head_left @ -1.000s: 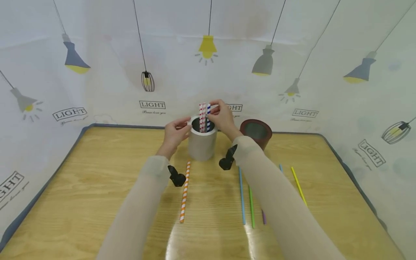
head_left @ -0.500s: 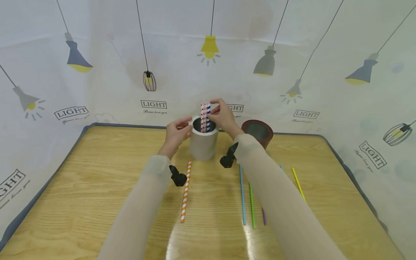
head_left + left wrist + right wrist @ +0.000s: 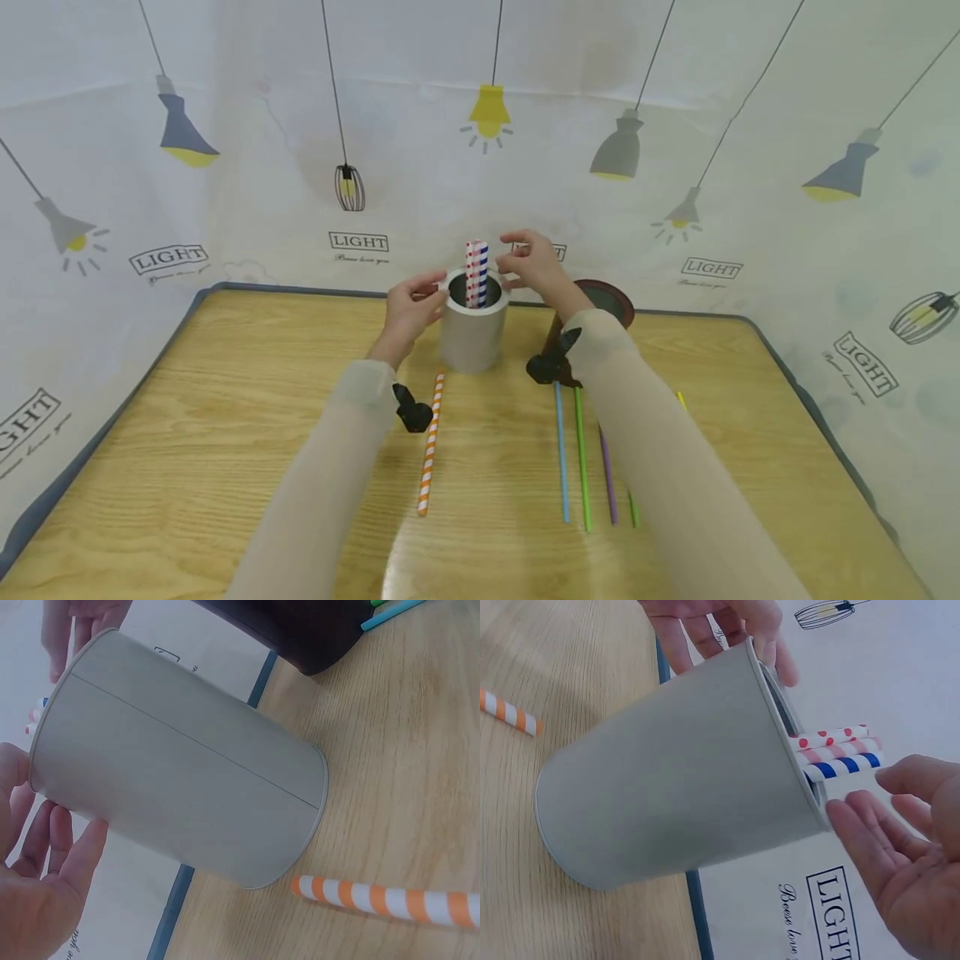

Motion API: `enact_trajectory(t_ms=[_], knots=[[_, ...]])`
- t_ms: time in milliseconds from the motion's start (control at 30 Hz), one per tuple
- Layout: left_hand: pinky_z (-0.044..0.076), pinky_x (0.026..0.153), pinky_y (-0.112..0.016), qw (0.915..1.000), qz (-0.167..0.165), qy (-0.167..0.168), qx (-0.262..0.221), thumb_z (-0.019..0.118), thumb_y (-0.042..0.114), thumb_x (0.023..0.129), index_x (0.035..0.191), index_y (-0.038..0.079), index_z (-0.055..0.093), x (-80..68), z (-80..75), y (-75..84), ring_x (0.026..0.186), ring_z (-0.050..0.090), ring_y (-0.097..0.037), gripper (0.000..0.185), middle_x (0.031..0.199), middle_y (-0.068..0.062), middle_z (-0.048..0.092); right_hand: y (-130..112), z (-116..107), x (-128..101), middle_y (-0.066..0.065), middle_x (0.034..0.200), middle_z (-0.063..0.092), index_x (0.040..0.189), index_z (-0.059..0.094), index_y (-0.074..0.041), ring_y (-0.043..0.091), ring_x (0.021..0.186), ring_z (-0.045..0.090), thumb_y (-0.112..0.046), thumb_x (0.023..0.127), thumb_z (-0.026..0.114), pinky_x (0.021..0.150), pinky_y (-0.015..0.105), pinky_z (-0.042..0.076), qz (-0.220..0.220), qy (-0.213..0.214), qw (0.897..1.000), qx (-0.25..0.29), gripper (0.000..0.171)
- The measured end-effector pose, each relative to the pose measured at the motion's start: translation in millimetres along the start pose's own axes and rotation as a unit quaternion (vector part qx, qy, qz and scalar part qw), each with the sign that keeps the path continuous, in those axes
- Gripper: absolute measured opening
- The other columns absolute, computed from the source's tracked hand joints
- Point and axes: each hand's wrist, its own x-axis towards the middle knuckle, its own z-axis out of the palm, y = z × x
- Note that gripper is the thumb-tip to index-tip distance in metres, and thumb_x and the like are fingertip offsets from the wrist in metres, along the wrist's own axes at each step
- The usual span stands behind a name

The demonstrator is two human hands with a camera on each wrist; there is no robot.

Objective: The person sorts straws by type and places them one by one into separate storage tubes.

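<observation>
While my left hand (image 3: 411,302) curls on the grey cup's (image 3: 472,329) rim mid-bench, my right hand (image 3: 534,265) hangs spread beside three patterned straws (image 3: 476,273) standing inside; I'd steady the cup firmly.

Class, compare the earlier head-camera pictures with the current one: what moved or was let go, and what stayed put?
The right hand let go of the patterned straws and drew back to the right, fingers open. The straws stayed standing in the grey cup. The left hand still holds the cup's rim, and the orange striped straw has not moved.
</observation>
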Motion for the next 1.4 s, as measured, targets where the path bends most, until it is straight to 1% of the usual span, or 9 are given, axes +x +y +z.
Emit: enact_trajectory(t_ms=[133,300,533,667,833,967,1133,1267,1400], knots=[[0.052,0.073,-0.025,1.0000,0.000,0.002,0.002,0.063,0.005,0.083,0.118,0.005,0.062,-1.1,0.6,0.4,0.093,0.051,-0.018,0.035,0.105,-0.011,0.052,-2.8,-7.8,-11.1,0.022,0.112,0.054,0.130,0.044,0.000,0.032,0.099,0.056,-0.006,0.090,0.056,0.074,0.040,0.053,0.027,-0.039,0.999,-0.006,0.042],[0.052,0.074,-0.025,1.0000,0.002,0.001,0.009,0.062,0.007,0.084,0.120,0.006,0.061,-2.0,0.0,3.1,0.096,0.051,-0.018,0.035,0.108,-0.012,0.052,-6.2,-11.8,-24.4,0.023,0.112,0.055,0.128,0.045,0.000,0.031,0.096,0.058,-0.009,0.090,0.057,0.071,0.042,0.053,0.037,-0.069,0.997,-0.015,0.041],[0.052,0.075,-0.025,1.0000,0.000,0.000,0.009,0.062,0.007,0.085,0.121,0.006,0.060,-3.3,-1.9,5.8,0.097,0.050,-0.018,0.036,0.108,-0.012,0.052,-4.6,-10.5,-42.4,0.022,0.102,0.057,0.125,0.048,0.003,0.041,0.099,0.055,-0.008,0.088,0.059,0.067,0.045,0.053,0.022,-0.116,0.992,-0.033,0.040],[0.051,0.075,-0.025,1.0000,-0.001,-0.001,0.009,0.062,0.007,0.085,0.121,0.007,0.060,-2.7,-1.5,5.3,0.096,0.050,-0.017,0.036,0.107,-0.011,0.051,0.5,-9.4,-50.3,0.020,0.099,0.057,0.123,0.049,0.004,0.039,0.097,0.056,-0.008,0.089,0.059,0.067,0.045,0.053,0.009,-0.127,0.991,-0.038,0.038],[0.051,0.075,-0.025,0.9999,-0.003,0.001,0.010,0.062,0.007,0.084,0.121,0.006,0.060,-2.4,-1.2,4.5,0.094,0.050,-0.017,0.037,0.106,-0.010,0.051,9.6,-8.3,-59.4,0.024,0.100,0.057,0.122,0.049,0.004,0.039,0.095,0.056,-0.010,0.089,0.058,0.064,0.044,0.054,-0.007,-0.140,0.989,-0.045,0.037],[0.052,0.074,-0.025,0.9999,-0.005,0.001,0.012,0.062,0.007,0.084,0.121,0.007,0.060,-2.9,-0.3,3.8,0.093,0.051,-0.017,0.037,0.106,-0.010,0.051,18.6,-6.3,-68.1,0.025,0.101,0.057,0.119,0.053,0.002,0.039,0.095,0.055,-0.013,0.089,0.059,0.064,0.043,0.054,-0.005,-0.156,0.986,-0.052,0.033],[0.052,0.074,-0.026,1.0000,-0.003,0.000,0.009,0.062,0.006,0.084,0.120,0.006,0.060,-2.9,0.7,3.5,0.091,0.051,-0.016,0.036,0.105,-0.010,0.051,26.2,-2.4,-76.9,0.021,0.097,0.057,0.115,0.054,0.000,0.041,0.095,0.053,-0.013,0.089,0.058,0.063,0.043,0.054,-0.003,-0.178,0.982,-0.056,0.030],[0.052,0.075,-0.026,0.9999,0.000,-0.002,0.010,0.062,0.007,0.085,0.121,0.006,0.060,-3.2,1.2,3.5,0.091,0.051,-0.016,0.036,0.105,-0.010,0.051,33.9,3.5,-80.9,0.017,0.095,0.057,0.115,0.053,0.002,0.034,0.090,0.056,-0.013,0.090,0.057,0.063,0.043,0.054,0.001,-0.194,0.979,-0.057,0.030],[0.052,0.075,-0.027,0.9999,0.001,-0.003,0.011,0.061,0.007,0.085,0.120,0.006,0.060,-4.4,1.5,3.3,0.091,0.051,-0.017,0.036,0.105,-0.010,0.051,46.5,12.9,-82.2,0.017,0.096,0.058,0.115,0.053,0.001,0.027,0.086,0.058,-0.013,0.090,0.057,0.064,0.044,0.054,0.024,-0.198,0.979,-0.048,0.029]])
